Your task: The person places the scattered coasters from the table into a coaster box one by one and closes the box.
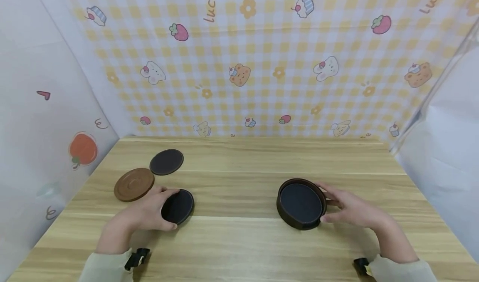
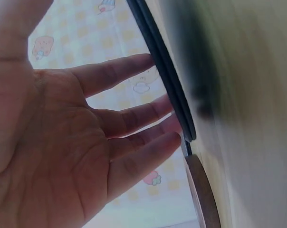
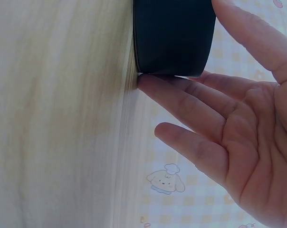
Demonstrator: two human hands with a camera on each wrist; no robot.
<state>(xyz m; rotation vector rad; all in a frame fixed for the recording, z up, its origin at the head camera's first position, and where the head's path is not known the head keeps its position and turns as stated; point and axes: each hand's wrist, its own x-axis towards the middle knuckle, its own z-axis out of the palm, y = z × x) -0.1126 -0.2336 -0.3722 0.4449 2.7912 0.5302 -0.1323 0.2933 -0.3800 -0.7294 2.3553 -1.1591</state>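
My left hand (image 1: 149, 212) holds round black coasters (image 1: 179, 207) between thumb and fingers, with the thumb at their near edge. Seen edge-on in the left wrist view, two thin black layers (image 2: 168, 78) lie together, fingertips against their rim and a dark shadow on the table beside them. On the right, my other hand (image 1: 353, 209) grips the side of a dark round coaster holder (image 1: 291, 218), its thumb at the near side and fingers behind. Inside the holder lies a black disc (image 1: 301, 203). The right wrist view shows the holder's smooth dark wall (image 3: 174, 38) on the tabletop, fingertips against it.
A brown round coaster (image 1: 134, 185) with a ringed centre lies left of my left hand. Behind it, a flat black coaster (image 1: 166, 162) lies on the wood-grain table (image 1: 235, 248). A yellow checked cloth (image 1: 262, 103) hangs along the table's back edge; white sheets flank both sides.
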